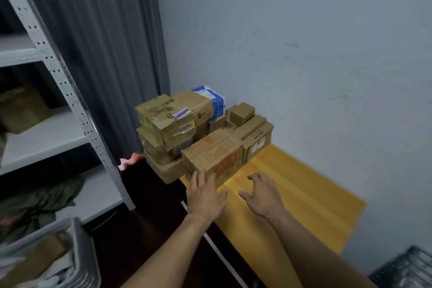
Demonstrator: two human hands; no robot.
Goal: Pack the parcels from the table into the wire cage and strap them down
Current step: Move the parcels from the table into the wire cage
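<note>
Table (292, 194): yellow top, set against the wall.

Parcel stack (187, 124): brown cartons piled several high at the table's far left corner. One carton overhangs the left edge.

Orange-printed parcel (215, 154): foremost in the stack and nearest the hands. Its long printed face is turned toward the person.

Left hand (204, 196): nearer. Its fingers (198, 177) are straight and close together, with the tips at the parcel's near left corner. They appear to touch it.

Right hand (264, 194): over bare tabletop, clear of the parcel and to its right, fingers spread and slightly bent.

Assessment: the parcel lies ahead of both palms. The right hand must reach forward and left to take the opposite end.
</note>
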